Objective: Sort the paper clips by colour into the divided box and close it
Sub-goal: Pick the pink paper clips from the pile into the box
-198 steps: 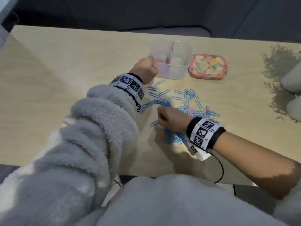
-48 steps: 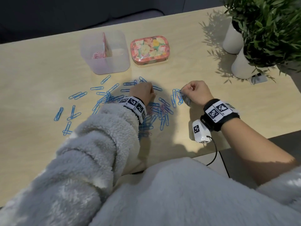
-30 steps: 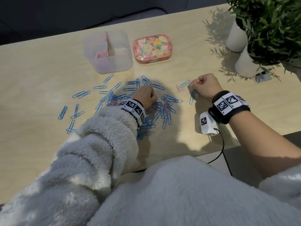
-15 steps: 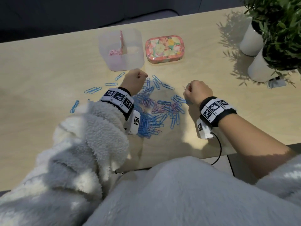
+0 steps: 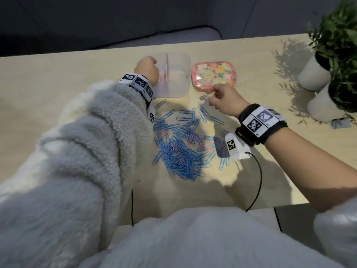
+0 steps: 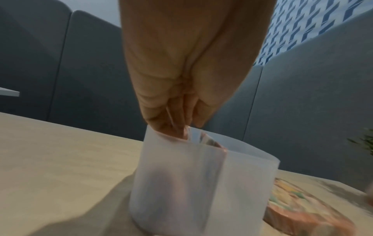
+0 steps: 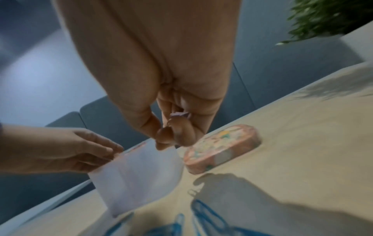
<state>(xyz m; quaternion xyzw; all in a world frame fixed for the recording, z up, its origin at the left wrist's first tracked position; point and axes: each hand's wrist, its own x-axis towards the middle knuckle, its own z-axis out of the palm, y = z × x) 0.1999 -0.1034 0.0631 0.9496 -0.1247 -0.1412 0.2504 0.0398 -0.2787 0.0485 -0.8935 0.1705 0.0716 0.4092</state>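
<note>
The translucent divided box point(image 5: 179, 88) stands open at the table's far side, pink clips lying in its left half. My left hand point(image 5: 147, 67) hovers over that left compartment, fingertips point(image 6: 161, 126) dipped just inside the rim with a thin pale clip pinched between them. My right hand point(image 5: 213, 93) is raised in front of the floral lid point(image 5: 213, 75) and pinches a pink paper clip point(image 7: 179, 114), clear of the table. A heap of blue and pink paper clips point(image 5: 179, 151) lies between my arms, nearer me than the box.
Two white plant pots point(image 5: 316, 74) with green foliage stand at the table's right end. The lid lies flat just right of the box point(image 7: 137, 172). A black cable point(image 5: 258, 180) from my right wrist hangs over the near edge.
My left hand has gone from the heap to the box's left compartment. My right hand has lifted off the table with a pink clip and moved towards the lid.
</note>
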